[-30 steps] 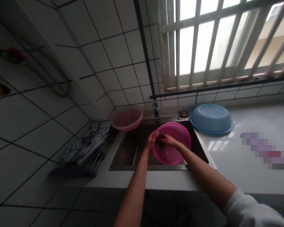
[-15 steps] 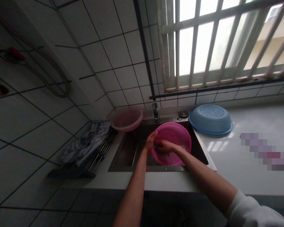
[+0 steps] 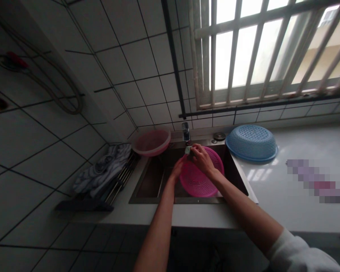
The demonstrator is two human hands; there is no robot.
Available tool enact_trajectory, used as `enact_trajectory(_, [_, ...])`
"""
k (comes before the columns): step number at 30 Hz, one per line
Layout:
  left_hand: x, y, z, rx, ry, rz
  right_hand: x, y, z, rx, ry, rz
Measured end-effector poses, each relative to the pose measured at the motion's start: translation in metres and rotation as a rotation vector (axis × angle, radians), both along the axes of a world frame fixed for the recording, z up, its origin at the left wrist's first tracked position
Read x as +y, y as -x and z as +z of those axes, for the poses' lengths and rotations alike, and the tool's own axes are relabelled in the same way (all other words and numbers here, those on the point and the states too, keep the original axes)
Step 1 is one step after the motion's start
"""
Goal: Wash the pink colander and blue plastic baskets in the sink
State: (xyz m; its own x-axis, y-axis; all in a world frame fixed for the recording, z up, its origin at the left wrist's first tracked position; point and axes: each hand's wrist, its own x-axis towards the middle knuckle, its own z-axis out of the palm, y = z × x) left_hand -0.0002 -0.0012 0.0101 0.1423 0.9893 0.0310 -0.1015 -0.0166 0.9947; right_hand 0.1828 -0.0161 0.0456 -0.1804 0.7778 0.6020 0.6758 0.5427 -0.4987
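Observation:
A bright pink plastic colander (image 3: 201, 184) is in the sink (image 3: 143, 189), slightly tilted. My left hand (image 3: 178, 169) is closed round its left rim. Over the far rim, my right hand (image 3: 201, 156) pinches a small pale green piece, which looks like a scrubbing cloth or sponge (image 3: 187, 150); its exact kind is unclear. This piece lies against the colander's upper left edge, just below the faucet (image 3: 185, 133). My right forearm crosses in front of the colander's right side.
A pale pink basin (image 3: 153, 143) sits at the sink's back left corner. An upturned blue basket (image 3: 252, 142) stands on the counter to the right. A striped cloth (image 3: 102, 170) lies on a rack at left. A drain strainer (image 3: 219, 136) is behind the sink.
My right hand has moved from inside the colander up to its far rim with the pale green piece. The colander has shifted slightly left and its tilt has changed. My left hand stays at the rim.

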Motion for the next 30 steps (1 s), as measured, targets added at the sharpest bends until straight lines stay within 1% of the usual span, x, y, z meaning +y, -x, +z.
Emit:
enact_trajectory(3, [0.0, -0.001, -0.002, 0.074, -0.001, -0.057, 0.007, -0.007, -0.004, -0.045, 0.031, 0.02])
enact_trajectory(6, [0.002, 0.001, -0.006, 0.138, -0.017, -0.035, 0.009, -0.007, -0.006, -0.126, 0.065, 0.044])
enact_trajectory(9, [0.005, 0.006, -0.009, 0.219, -0.027, 0.027, 0.011, -0.007, -0.011, -0.146, 0.088, 0.066])
enact_trajectory(11, [0.006, 0.011, -0.008, 0.253, -0.028, 0.082, 0.014, -0.013, -0.016, -0.125, 0.09, 0.026])
enact_trajectory(12, [0.006, 0.014, -0.008, 0.263, -0.029, 0.102, 0.016, -0.017, -0.019, -0.107, 0.099, -0.021])
enact_trajectory(15, [0.006, 0.019, -0.007, 0.306, -0.031, 0.093, 0.02, -0.028, -0.027, -0.068, 0.179, -0.18])
enact_trajectory(17, [0.004, 0.019, -0.007, 0.343, -0.048, 0.057, 0.021, -0.03, -0.03, -0.074, 0.206, -0.192])
enact_trajectory(19, [0.002, 0.014, -0.005, 0.384, -0.088, 0.055, 0.021, -0.028, -0.031, -0.082, 0.189, -0.155])
enact_trajectory(22, [-0.003, 0.005, 0.002, 0.517, -0.139, 0.141, 0.02, -0.023, -0.03, -0.099, 0.199, -0.152])
enact_trajectory(26, [-0.014, -0.002, 0.019, 0.848, -0.289, 0.278, 0.021, -0.023, -0.03, -0.123, 0.247, -0.164])
enact_trajectory(28, [-0.02, 0.0, 0.026, 0.981, -0.363, 0.266, 0.022, -0.023, -0.03, -0.108, 0.249, -0.164])
enact_trajectory(30, [-0.025, 0.004, 0.029, 1.045, -0.39, 0.259, 0.022, -0.019, -0.03, -0.096, 0.237, -0.155])
